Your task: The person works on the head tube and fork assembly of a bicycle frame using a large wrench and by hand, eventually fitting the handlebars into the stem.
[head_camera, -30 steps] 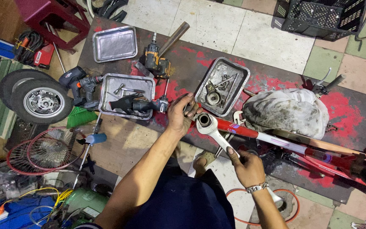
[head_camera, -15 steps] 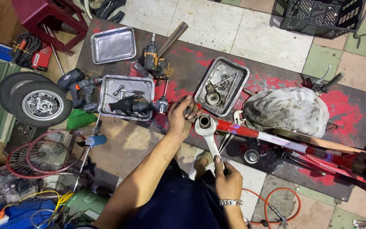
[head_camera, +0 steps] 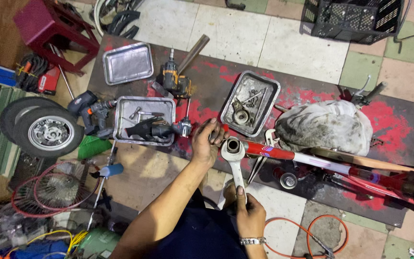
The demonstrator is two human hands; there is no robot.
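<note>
At the centre of the frame the left hand (head_camera: 207, 142) is curling its fingers around the open end of a red frame tube (head_camera: 283, 154), gripping it beside the wrench's head. The right hand (head_camera: 249, 211), low in the frame, is closing fully around the handle of a large white wrench (head_camera: 235, 163), whose ring end is sitting on the tube end. The frame is lying across a dark, red-stained mat (head_camera: 312, 96), running toward the right edge under a grey rag (head_camera: 324, 125). Just above the hands a metal tray (head_camera: 267, 86) is holding small parts; another tray (head_camera: 120, 110) to the left is holding tools. A wheel (head_camera: 41, 127) is lying at the left.
</note>
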